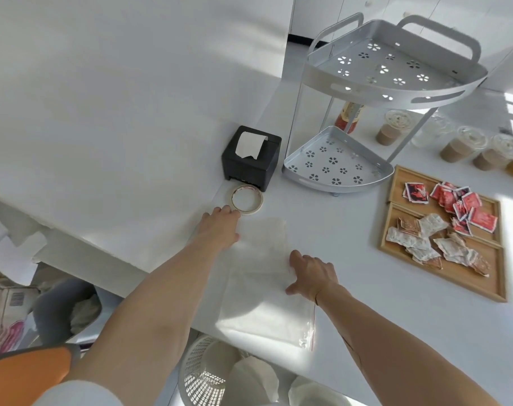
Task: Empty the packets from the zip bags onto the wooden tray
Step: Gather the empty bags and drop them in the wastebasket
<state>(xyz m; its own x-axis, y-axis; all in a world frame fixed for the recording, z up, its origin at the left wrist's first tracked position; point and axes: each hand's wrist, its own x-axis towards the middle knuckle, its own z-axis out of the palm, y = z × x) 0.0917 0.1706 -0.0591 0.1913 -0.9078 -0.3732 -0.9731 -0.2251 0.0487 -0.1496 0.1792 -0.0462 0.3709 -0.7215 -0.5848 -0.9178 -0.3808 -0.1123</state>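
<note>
Flat, 2 hands (220,227) press 1 zip bag (261,288).

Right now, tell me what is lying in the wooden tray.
The wooden tray holds red packets in its far compartments and pale crumpled packets in the middle one. The nearest compartment shows bare wood. Anything beneath the piles is hidden.

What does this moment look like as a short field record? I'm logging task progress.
left hand: flat on the counter, fingers touching the tape roll
right hand: open, pressing on the zip bags
zip bags: clear, lying flat, look empty
wooden tray: right of the bags, three sections
red packets: piled in the far and middle tray sections
pale packets: in the middle section
progress: packets appear to be emptied out
</note>
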